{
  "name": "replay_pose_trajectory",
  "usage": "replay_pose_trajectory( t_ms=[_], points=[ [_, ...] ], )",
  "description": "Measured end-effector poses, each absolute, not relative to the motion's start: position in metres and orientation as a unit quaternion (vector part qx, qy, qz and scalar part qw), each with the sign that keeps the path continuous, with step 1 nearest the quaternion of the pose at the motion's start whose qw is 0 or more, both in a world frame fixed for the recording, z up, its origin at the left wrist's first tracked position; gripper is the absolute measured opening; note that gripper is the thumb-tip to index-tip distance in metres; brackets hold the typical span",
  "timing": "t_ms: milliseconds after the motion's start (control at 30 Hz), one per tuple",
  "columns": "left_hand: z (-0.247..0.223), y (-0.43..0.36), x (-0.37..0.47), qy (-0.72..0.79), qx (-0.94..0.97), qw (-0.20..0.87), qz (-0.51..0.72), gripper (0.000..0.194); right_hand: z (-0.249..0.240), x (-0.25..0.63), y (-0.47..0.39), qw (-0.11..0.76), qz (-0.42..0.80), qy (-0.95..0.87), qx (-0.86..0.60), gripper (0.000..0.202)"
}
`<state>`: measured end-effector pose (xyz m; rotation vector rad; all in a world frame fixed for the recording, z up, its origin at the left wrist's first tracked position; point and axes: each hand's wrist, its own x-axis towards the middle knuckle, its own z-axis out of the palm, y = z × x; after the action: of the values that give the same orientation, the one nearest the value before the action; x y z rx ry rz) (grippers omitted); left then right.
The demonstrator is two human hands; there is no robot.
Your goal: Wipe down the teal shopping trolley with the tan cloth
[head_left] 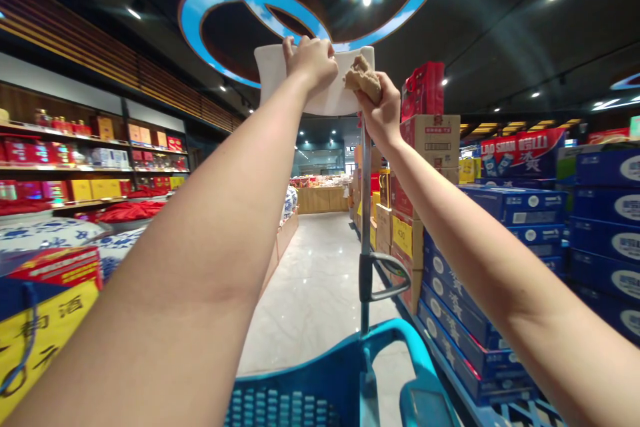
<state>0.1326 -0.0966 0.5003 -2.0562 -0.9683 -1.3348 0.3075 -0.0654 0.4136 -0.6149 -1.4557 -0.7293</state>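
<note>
Crumpled beige cloth (363, 78) sits by the right edge of a white panel (273, 77), your right hand (386, 108) closed around it. Your left hand (313, 65) curls at the panel's upper edge; I cannot tell whether its grip holds. Below: a metal pole (367, 193), turquoise basket (295, 377).

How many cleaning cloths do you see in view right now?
1: a crumpled beige cloth in the right hand, at the right end of the white panel. Others may be hidden by the arms or the panel.
</note>
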Motion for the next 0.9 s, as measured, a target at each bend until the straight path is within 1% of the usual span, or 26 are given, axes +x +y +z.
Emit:
replay_pose_trajectory(
  t_ms=[100, 167, 233, 300, 367, 533, 733, 833, 900],
  points=[
    [0.499, -0.097, 0.132, -0.357, -0.756, 0.251, -0.487, 0.027, 0.374, 0.304, -0.064, 0.684, -0.252, -0.637, -0.251, 0.032],
    [0.499, -0.095, 0.131, -0.359, -0.756, 0.251, -0.487, 0.025, 0.346, 0.304, -0.065, 0.695, -0.221, -0.639, -0.242, 0.026],
    [0.500, -0.091, 0.131, -0.354, -0.757, 0.249, -0.490, 0.024, 0.327, 0.306, -0.068, 0.688, -0.220, -0.650, -0.236, 0.022],
    [0.503, -0.084, 0.131, -0.342, -0.760, 0.247, -0.495, 0.023, 0.322, 0.310, -0.071, 0.669, -0.233, -0.667, -0.231, 0.019],
    [0.504, -0.079, 0.131, -0.326, -0.760, 0.249, -0.504, 0.024, 0.332, 0.317, -0.072, 0.656, -0.256, -0.672, -0.227, 0.019],
    [0.503, -0.077, 0.131, -0.316, -0.756, 0.253, -0.514, 0.025, 0.387, 0.338, -0.072, 0.646, -0.331, -0.647, -0.232, 0.024],
    [0.507, -0.073, 0.132, -0.306, -0.751, 0.265, -0.522, 0.021, 0.430, 0.341, -0.070, 0.623, -0.332, -0.669, -0.233, 0.021],
    [0.508, -0.068, 0.132, -0.292, -0.753, 0.257, -0.531, 0.018, 0.465, 0.332, -0.069, 0.624, -0.342, -0.659, -0.244, 0.018],
    [0.508, -0.067, 0.131, -0.289, -0.753, 0.253, -0.534, 0.019, 0.492, 0.326, -0.069, 0.621, -0.356, -0.641, -0.278, 0.015]
  ],
)
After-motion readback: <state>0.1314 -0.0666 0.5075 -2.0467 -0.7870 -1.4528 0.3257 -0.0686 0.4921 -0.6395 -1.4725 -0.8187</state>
